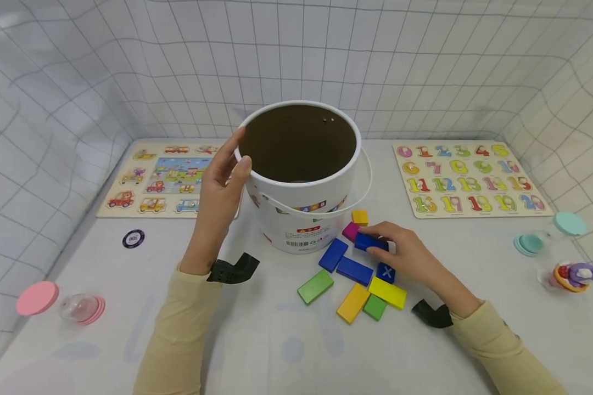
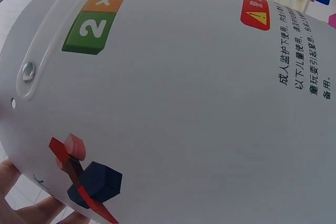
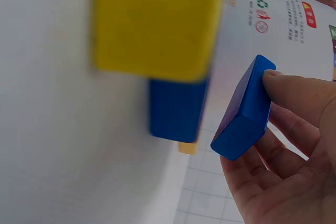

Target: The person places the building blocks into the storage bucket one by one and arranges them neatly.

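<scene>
A white bucket with a thin white handle stands upright in the middle of the table, its wall filling most of the left wrist view. At its left rim, my left hand holds it, thumb on the rim and fingers round the side. My right hand pinches a blue block between thumb and fingers, just above the table to the right of the bucket. Around it lie more blue blocks, a yellow block, an orange block, green blocks and a magenta block.
Behind the bucket lie a vehicle puzzle board at left and a number puzzle board at right. A dark round chip and a pink lid are at left. A teal lid and a purple toy lie at far right.
</scene>
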`<move>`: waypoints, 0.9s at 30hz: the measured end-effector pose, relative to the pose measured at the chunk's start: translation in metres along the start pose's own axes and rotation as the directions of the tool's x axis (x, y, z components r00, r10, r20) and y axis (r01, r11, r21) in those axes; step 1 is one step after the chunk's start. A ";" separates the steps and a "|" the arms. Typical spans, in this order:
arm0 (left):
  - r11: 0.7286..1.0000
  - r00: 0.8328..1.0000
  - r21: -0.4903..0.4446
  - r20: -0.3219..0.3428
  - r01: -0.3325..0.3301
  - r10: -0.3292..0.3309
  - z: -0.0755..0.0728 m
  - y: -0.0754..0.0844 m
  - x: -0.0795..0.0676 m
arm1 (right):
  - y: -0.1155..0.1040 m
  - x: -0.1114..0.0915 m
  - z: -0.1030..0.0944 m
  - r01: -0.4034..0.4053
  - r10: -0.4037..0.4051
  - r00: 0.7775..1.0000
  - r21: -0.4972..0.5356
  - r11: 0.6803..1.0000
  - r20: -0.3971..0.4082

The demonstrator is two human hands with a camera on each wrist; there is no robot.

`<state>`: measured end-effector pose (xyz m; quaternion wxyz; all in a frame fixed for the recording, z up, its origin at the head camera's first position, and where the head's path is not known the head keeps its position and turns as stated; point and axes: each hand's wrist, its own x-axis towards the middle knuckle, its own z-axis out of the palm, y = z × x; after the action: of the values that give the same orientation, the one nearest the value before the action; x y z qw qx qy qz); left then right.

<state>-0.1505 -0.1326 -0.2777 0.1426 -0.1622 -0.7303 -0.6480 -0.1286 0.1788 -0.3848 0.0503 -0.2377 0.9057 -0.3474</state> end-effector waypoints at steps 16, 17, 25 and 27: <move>1.000 1.000 0.016 -0.001 0.010 -0.010 0.001 0.000 0.000 | 0.026 0.009 -0.017 -0.038 0.023 0.996 -0.171 0.984 -0.089; 1.000 1.000 0.015 -0.001 0.009 -0.009 0.001 0.000 0.000 | 0.029 0.009 -0.018 -0.047 0.032 0.996 -0.180 0.983 -0.086; 1.000 1.000 0.023 -0.008 0.002 -0.002 0.001 -0.001 0.000 | 0.034 0.009 -0.018 -0.035 0.029 0.999 -0.177 0.984 -0.036; 1.000 1.000 0.019 -0.008 0.001 0.000 0.001 -0.001 0.000 | 0.034 0.008 -0.018 -0.049 0.047 0.999 -0.183 0.982 -0.016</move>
<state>-0.1507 -0.1317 -0.2788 0.1469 -0.1580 -0.7361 -0.6416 -0.1544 0.2081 -0.3930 0.0315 -0.2174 0.9395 -0.2628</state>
